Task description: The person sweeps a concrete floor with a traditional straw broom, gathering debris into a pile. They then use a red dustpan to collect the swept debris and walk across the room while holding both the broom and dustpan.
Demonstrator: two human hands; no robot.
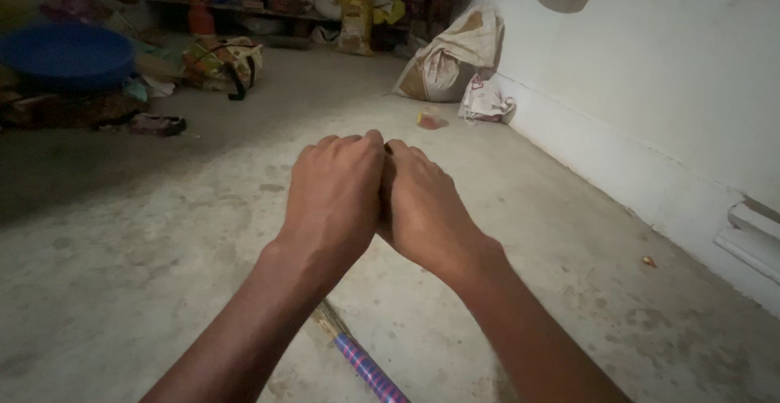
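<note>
Broom handle (pixel 367 366), wrapped in pink and blue bands, is being seen low in the frame on the concrete floor (pixel 146 289), beneath the forearms; its upper end is being hidden. Left hand (pixel 335 200) and right hand (pixel 422 208) are being pressed together knuckle to knuckle, fingers curled inward (whether anything is being gripped cannot be told). Blue basin (pixel 69 54) is being kept at far left, contents unseen. Tied sack (pixel 451 58) is being leaned against the white wall (pixel 650 86), bulging, contents hidden.

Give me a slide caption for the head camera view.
Left hand and right hand pressed together above a concrete floor, a broom handle below.
</note>
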